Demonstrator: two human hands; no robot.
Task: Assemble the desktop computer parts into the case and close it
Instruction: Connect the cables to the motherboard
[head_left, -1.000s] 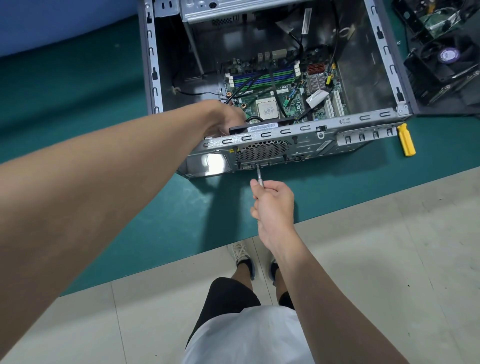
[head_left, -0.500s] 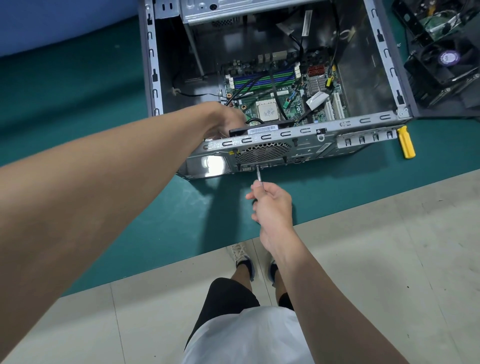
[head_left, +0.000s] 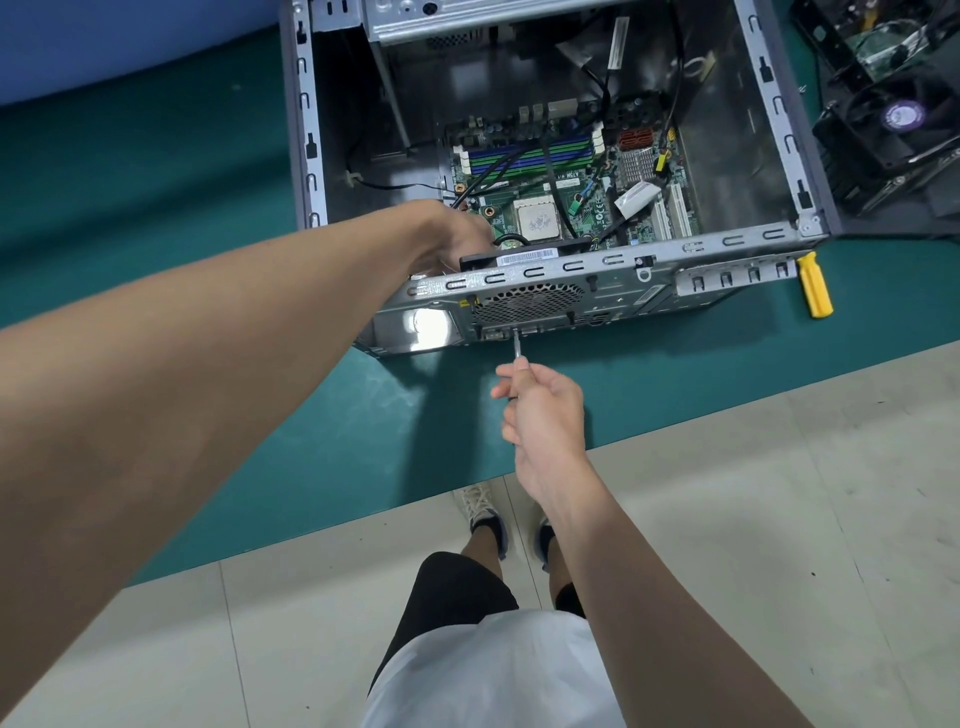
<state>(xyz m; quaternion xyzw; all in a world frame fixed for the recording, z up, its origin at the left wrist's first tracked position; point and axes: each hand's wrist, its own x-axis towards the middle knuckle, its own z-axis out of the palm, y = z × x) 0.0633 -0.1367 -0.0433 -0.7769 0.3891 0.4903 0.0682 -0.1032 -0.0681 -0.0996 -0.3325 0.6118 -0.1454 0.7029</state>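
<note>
Computer case (head_left: 727, 241) lies open side up on a green mat (head_left: 311, 415), its motherboard (head_left: 550, 171) flat on the bottom. The right hand (head_left: 540, 410) is clenched around a screwdriver (head_left: 517, 347), whose handle is buried in the fist. The bare shaft points up at the rear panel (head_left: 623, 306) and its tip meets the metal just below the round vent grille (head_left: 527, 304). The left hand (head_left: 457, 236) reaches inside the case at the left end of a black fan (head_left: 524, 255), which stands against the inner face of that panel. Its fingers are hidden, so its hold cannot be told. A yellow handle (head_left: 814, 286) lies on the mat by the case's right corner.
</note>
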